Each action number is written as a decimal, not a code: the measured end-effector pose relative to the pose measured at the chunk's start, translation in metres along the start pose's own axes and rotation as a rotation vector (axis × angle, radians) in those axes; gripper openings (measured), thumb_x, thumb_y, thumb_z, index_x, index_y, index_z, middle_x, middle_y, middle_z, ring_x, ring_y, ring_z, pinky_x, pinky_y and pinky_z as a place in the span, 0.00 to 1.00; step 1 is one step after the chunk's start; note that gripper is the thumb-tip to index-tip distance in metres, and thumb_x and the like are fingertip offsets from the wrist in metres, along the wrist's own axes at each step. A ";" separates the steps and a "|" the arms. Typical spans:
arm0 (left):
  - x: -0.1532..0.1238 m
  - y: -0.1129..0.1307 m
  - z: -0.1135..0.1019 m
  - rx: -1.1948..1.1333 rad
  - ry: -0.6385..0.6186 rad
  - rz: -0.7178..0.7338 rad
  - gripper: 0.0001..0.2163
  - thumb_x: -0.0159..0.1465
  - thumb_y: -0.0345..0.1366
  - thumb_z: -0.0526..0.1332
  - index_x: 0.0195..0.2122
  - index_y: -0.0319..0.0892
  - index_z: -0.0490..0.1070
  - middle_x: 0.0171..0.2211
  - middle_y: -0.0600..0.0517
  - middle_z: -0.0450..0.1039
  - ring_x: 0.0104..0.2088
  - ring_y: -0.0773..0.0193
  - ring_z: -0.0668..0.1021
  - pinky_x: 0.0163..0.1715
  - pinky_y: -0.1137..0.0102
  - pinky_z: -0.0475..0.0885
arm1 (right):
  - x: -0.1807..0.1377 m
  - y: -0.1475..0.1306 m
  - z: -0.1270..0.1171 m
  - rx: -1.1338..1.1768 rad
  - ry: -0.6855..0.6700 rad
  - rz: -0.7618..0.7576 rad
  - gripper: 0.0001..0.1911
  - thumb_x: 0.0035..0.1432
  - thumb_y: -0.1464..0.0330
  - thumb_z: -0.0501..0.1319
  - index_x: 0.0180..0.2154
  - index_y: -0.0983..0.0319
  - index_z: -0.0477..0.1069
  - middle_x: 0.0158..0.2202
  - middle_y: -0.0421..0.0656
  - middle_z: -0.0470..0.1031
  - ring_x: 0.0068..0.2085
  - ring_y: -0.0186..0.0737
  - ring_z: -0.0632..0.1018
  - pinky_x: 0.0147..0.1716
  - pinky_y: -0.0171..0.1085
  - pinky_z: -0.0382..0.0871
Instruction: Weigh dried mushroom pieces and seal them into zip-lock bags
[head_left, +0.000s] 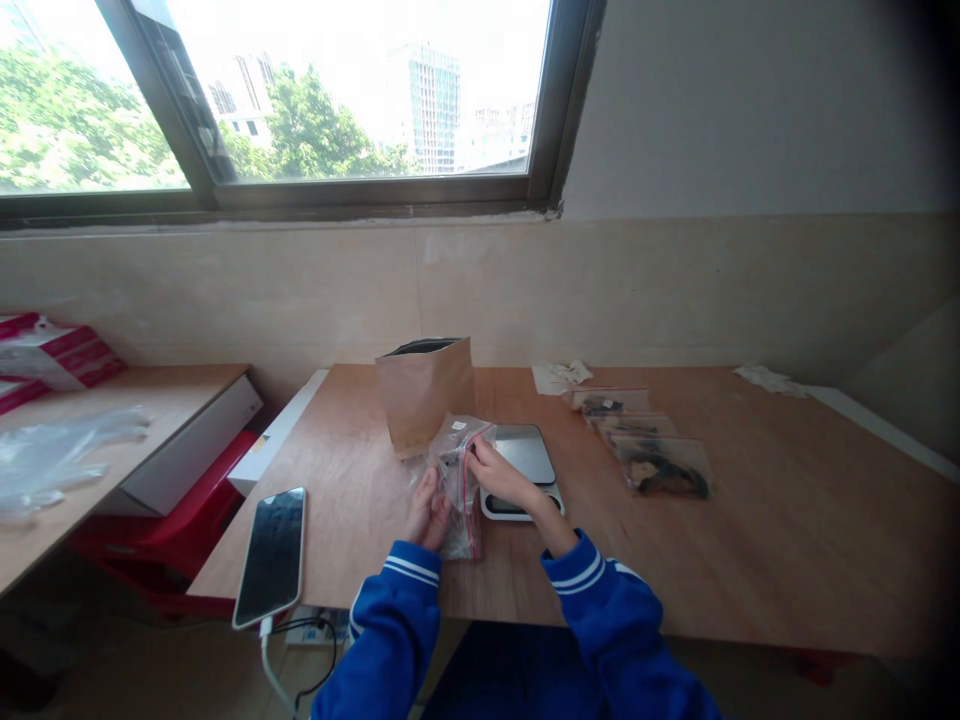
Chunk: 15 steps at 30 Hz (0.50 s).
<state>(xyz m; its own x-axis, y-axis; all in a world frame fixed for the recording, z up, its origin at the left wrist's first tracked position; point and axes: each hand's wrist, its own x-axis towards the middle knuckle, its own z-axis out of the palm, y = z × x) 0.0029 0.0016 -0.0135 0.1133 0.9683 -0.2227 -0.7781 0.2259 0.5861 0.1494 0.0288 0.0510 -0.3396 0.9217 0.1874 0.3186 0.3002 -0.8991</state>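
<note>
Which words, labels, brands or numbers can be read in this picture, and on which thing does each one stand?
No text can be read.
White label on the held clear bag: too small.
Another white label on the rear bag at right: too small.
Scale: no number legible on its display.
Phone: dark screen, no legible text.

Partly hidden behind the right hand [499,472] and the clear zip bag [456,485]: left side of the scale [531,455]. Covered by the same bag: lower right corner of the brown paper bag [420,395]. Too small to read: white label [459,426], scale display [514,506]. Cut off at left edge: pink-and-white box [67,355], transparent plastic [56,460]. Cut off below: blue sleeves [619,615], white cable [271,665].
</note>
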 end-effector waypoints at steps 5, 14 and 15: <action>-0.001 0.002 0.003 -0.048 -0.005 -0.019 0.11 0.65 0.33 0.57 0.47 0.35 0.72 0.46 0.45 0.77 0.50 0.60 0.77 0.55 0.67 0.69 | 0.002 -0.001 0.006 0.098 0.017 0.006 0.09 0.65 0.63 0.49 0.44 0.59 0.60 0.47 0.45 0.67 0.51 0.40 0.68 0.54 0.42 0.60; 0.006 0.003 -0.004 -0.015 0.004 -0.040 0.13 0.66 0.34 0.52 0.46 0.38 0.73 0.44 0.47 0.78 0.56 0.57 0.72 0.57 0.64 0.68 | -0.009 -0.015 -0.006 0.208 -0.019 -0.013 0.12 0.64 0.62 0.49 0.45 0.60 0.63 0.45 0.44 0.70 0.48 0.39 0.71 0.52 0.39 0.62; 0.007 0.003 -0.006 -0.012 0.001 -0.033 0.13 0.66 0.34 0.53 0.47 0.39 0.72 0.45 0.47 0.78 0.57 0.57 0.71 0.57 0.63 0.68 | -0.011 -0.018 -0.008 0.227 -0.018 0.011 0.13 0.64 0.61 0.49 0.46 0.60 0.63 0.45 0.44 0.70 0.47 0.39 0.71 0.49 0.38 0.64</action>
<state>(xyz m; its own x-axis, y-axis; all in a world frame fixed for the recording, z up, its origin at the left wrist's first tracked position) -0.0020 0.0081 -0.0176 0.1388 0.9603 -0.2422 -0.7816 0.2564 0.5686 0.1548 0.0156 0.0683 -0.3538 0.9194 0.1719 0.1157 0.2254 -0.9674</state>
